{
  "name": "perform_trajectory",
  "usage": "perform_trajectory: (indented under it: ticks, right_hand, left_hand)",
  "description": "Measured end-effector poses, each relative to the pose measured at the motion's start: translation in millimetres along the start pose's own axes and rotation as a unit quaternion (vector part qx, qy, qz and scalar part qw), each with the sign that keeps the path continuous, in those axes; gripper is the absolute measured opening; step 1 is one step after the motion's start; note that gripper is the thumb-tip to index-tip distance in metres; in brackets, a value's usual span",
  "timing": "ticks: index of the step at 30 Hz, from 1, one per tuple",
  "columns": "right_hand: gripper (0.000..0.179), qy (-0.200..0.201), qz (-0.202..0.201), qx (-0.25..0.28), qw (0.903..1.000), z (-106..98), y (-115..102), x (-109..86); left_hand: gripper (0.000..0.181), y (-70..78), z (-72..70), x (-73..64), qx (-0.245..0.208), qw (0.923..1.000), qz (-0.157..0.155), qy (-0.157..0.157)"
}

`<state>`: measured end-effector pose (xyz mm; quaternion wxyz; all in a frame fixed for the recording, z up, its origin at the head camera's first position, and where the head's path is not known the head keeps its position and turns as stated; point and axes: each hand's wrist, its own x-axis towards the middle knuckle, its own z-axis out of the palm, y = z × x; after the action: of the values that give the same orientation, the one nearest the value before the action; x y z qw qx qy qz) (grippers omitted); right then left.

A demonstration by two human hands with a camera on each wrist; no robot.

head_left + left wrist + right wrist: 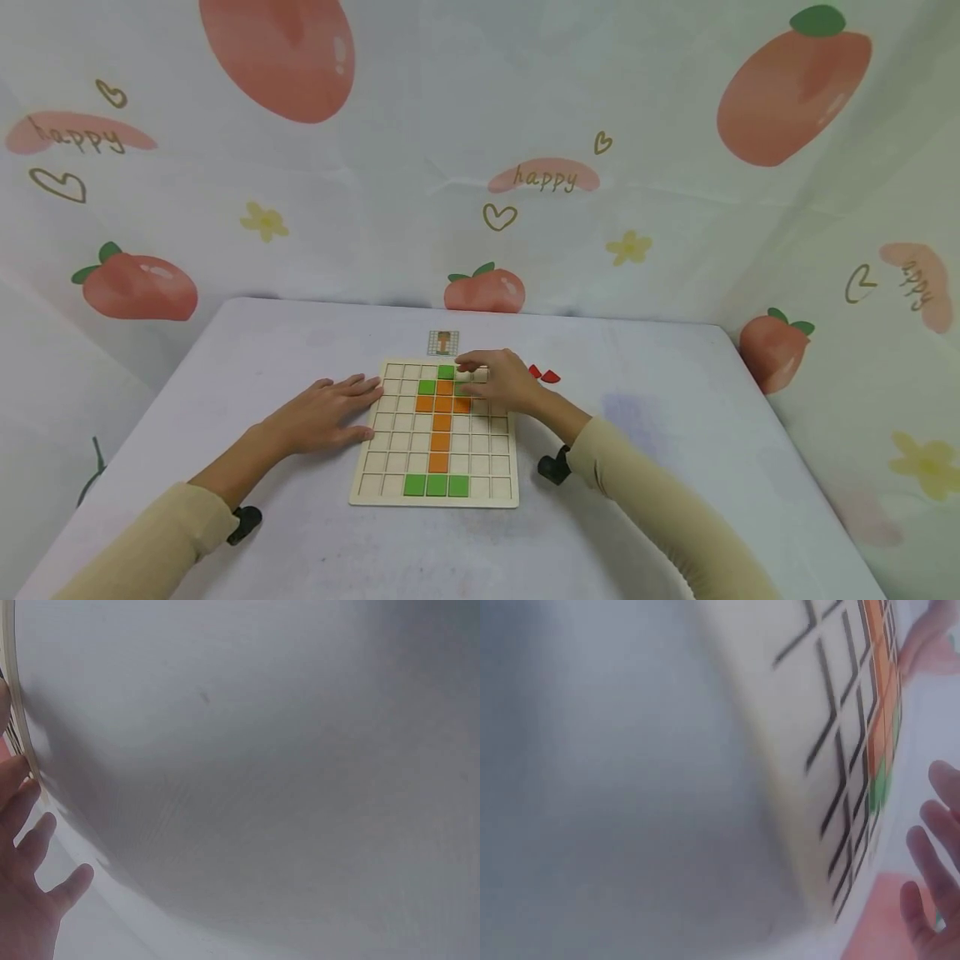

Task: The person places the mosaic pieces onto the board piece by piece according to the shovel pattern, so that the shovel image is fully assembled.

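Note:
A cream gridded board (pixel 487 492) lies on the table, with small square tiles set in its cells. Orange tiles (pixel 441 423) form a column with a short crossbar near the top. Green tiles (pixel 437 485) fill a short row at the bottom, and a green tile (pixel 446 372) tops the column with others diagonally below it. My left hand (pixel 330 412) rests along the board's left edge, fingers straight. Over the upper right of the board is my right hand (pixel 501 382), fingers apart, its thumb right at a partly hidden green tile (pixel 460 388). Nothing shows between its fingers (pixel 930 859).
A small pattern card (pixel 443 342) lies just behind the board. Two red pieces (pixel 551 377) sit to the right, beyond my right hand. Printed fabric (pixel 375 208) hangs behind the white table (pixel 645 500).

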<state>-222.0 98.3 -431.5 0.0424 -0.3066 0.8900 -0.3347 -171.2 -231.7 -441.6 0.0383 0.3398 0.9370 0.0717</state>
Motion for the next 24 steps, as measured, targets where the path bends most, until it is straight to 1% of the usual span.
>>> perform_trajectory:
  ticks: [4, 7, 11, 15, 19, 24]
  right_hand:
    - [0.043, 0.015, 0.014, -0.004, 0.9998, -18, 16, -15.1]
    - [0.042, 0.035, 0.023, -0.023, 0.9989, -29, 32, -27.5]
    - [0.039, 0.061, 0.046, -0.038, 0.9964, -41, 51, -43.8]
    - [0.039, 0.070, 0.067, -0.046, 0.9943, -49, 65, -58.7]
    - [0.038, 0.075, 0.070, -0.050, 0.9935, -54, 75, -69.2]
    - [0.036, 0.088, 0.063, -0.059, 0.9924, -59, 85, -76.2]
  left_hand:
    - [0.070, -0.5, 0.3, -0.2, 0.001, 1.0000, 0.002, 0.002]
    - [0.070, -0.3, 0.3, -0.3, 0.001, 1.0000, 0.003, 0.002]
    - [0.070, 0.0, 0.0, -0.3, 0.000, 1.0000, 0.001, 0.001]
    - [0.070, 0.3, -0.3, -0.3, -0.001, 1.0000, -0.002, 0.000]
    - [0.070, 0.6, -0.9, -0.7, 0.001, 1.0000, 0.000, -0.001]
    - [0.069, 1.6, -2.2, -1.4, 0.002, 1.0000, 0.002, 0.001]
